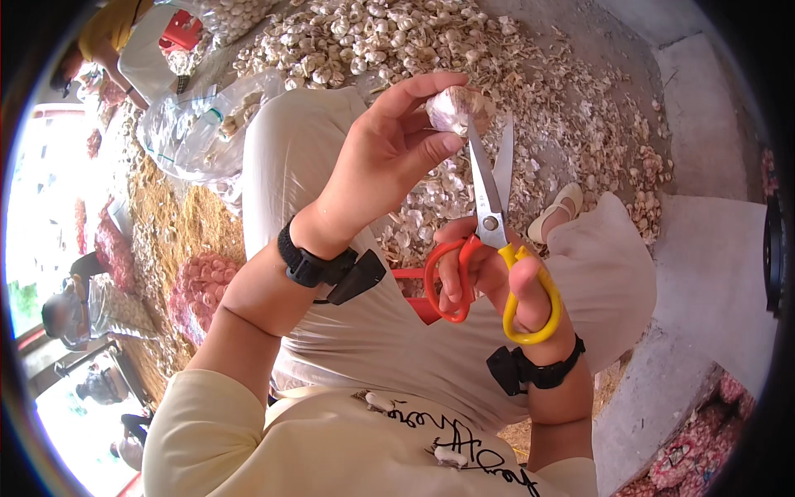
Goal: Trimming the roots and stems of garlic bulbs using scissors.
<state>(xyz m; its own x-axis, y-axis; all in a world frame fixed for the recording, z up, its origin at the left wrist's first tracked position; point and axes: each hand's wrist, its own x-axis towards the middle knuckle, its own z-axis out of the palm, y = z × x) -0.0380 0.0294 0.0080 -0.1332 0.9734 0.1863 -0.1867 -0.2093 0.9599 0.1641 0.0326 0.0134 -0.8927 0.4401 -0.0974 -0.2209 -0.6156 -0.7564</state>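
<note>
Leftmost, a clear plastic bag (195, 132) partly filled with garlic is seen lying on the straw-strewn ground, with a red mesh sack (199, 286) of bulbs below it, beside the person's knee. Further right, the left hand (389, 145) is raised above the lap, and a garlic bulb (455, 109) is pinched at its fingertips: the forefinger is curled over the top of the bulb and the thumb is pressed against its underside, so the bulb sits at the very end of the grip, clear of the palm. A black strap is worn on each wrist. Just below the bulb, the open blades of a pair of scissors (490, 199) are pointed upward, one blade tip touching or nearly touching the bulb's underside. The scissors are held in the right hand (497, 277), fingers passed through the red loop and the thumb through the yellow loop. Behind, a broad heap of garlic skins and bulbs (464, 50) is spread over the ground.
</note>
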